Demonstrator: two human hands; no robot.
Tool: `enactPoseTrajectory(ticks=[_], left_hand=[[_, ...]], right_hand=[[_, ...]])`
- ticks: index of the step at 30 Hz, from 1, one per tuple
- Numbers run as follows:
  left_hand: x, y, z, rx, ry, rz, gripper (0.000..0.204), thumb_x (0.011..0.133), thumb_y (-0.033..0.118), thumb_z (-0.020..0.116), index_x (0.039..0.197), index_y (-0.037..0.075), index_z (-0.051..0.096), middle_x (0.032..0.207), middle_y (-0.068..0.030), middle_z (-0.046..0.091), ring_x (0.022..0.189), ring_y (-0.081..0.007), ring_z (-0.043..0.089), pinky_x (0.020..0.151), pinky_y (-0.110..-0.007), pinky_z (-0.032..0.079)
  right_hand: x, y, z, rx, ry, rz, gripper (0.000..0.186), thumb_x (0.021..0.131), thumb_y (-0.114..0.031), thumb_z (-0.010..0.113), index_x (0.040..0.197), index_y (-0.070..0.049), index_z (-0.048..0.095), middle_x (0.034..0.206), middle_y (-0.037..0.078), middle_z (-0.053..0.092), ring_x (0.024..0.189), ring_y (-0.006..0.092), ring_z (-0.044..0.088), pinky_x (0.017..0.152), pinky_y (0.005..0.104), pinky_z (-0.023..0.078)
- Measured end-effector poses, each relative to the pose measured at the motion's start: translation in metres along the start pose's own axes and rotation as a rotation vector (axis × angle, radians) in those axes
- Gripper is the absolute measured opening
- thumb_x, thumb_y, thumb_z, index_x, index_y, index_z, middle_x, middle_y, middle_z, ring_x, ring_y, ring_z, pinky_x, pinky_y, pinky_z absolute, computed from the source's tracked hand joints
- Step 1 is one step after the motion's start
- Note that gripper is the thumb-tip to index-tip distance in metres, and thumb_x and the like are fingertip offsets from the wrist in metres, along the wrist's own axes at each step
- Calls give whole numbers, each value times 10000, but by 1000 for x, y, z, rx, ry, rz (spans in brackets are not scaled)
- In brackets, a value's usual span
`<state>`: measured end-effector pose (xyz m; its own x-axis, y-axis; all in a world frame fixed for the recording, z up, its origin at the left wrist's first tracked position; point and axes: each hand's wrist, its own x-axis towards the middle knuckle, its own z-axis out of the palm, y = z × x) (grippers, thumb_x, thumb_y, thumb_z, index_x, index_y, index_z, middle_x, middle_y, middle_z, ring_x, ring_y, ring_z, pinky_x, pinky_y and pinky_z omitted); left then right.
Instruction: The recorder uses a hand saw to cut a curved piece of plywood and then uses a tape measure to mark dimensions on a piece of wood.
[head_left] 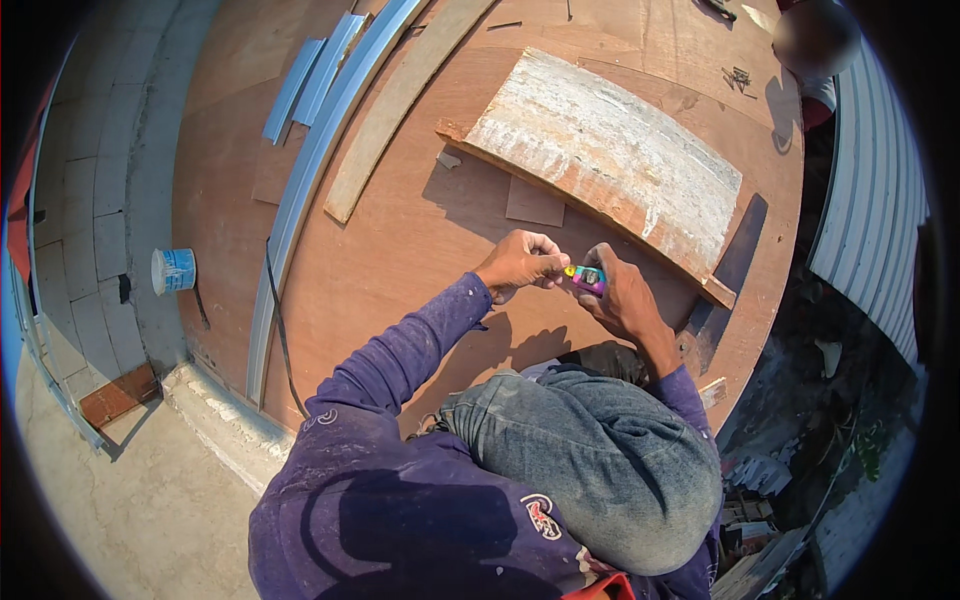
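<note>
My right hand [628,297] is closed around a small tape measure [590,279] with a pink and teal case and a yellow spot at its front. Close to that front, the thumb and fingers of my left hand [524,264] are pinched together. What they pinch is too small to make out. Both hands are above the brown plywood surface [380,290], in front of my raised knee. Just beyond them lies a wide wooden board [610,150], crusted white on top, with a timber batten [590,210] along its near edge.
A handsaw [735,260] lies right of the board. Metal channels [290,250], a wooden plank [390,120] and a white-and-blue bucket [174,271] are on the left. Loose nails [738,78] lie far right, near another person [818,90]. Corrugated sheeting [870,200] stands past the plywood's right edge.
</note>
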<state>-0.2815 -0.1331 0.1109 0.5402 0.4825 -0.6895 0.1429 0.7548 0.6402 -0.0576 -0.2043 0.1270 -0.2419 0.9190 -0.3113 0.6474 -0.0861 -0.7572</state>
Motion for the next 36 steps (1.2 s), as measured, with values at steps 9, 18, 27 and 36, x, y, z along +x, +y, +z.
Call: enactPoseTrajectory(ticks=[9,18,27,36], left_hand=[[-23,117,-179,234,684,447,349,953,316,745,1077,-1,668,919,-50,689,851,-141,671,748,-281,550],[16,95,-140,1689,703,406,1292,555,504,948,1605,257,237,1599,-85,391,1562,-307,149,1252,-603,133],[-2,35,-167,1444,546,811,324,756,86,759,1044,34,621,998,-171,612,969,-379,597,852,-455,480],[-45,-61,-101,1158,1056,673,244,728,80,702,903,23,541,880,-146,553,875,-365,548,780,-452,447]], right_hand=[[12,-6,-66,81,-235,277,293,957,-250,545,1014,0,688,844,183,695,766,324,677,723,409,520],[-37,8,12,587,188,576,502,947,-394,683,1251,0,617,766,29,621,641,115,581,589,293,495],[-127,42,15,947,442,725,385,952,-292,669,1224,-23,629,831,7,639,673,71,580,576,234,501],[-117,46,24,1031,446,749,425,1019,-382,563,1247,-28,621,915,45,655,748,93,600,581,245,486]])
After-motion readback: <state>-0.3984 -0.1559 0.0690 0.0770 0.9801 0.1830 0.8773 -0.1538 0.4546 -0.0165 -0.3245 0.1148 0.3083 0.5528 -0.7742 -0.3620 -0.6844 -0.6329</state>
